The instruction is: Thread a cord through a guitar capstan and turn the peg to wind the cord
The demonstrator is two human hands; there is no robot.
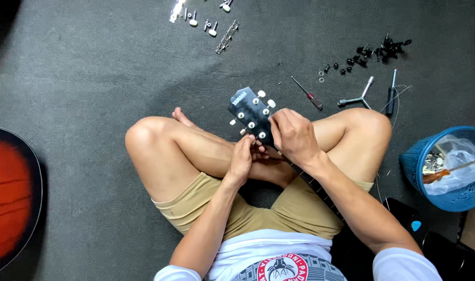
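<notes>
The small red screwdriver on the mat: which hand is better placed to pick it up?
Right hand, probably: the screwdriver lies just beyond it on that side, while the left hand sits lower, under the guitar head.

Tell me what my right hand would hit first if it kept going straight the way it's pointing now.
Your right hand points up and left, already resting against the black guitar headstock. Going straight on, it would likely press across that headstock and its silver tuning pegs first, though depth is hard to judge.
</notes>
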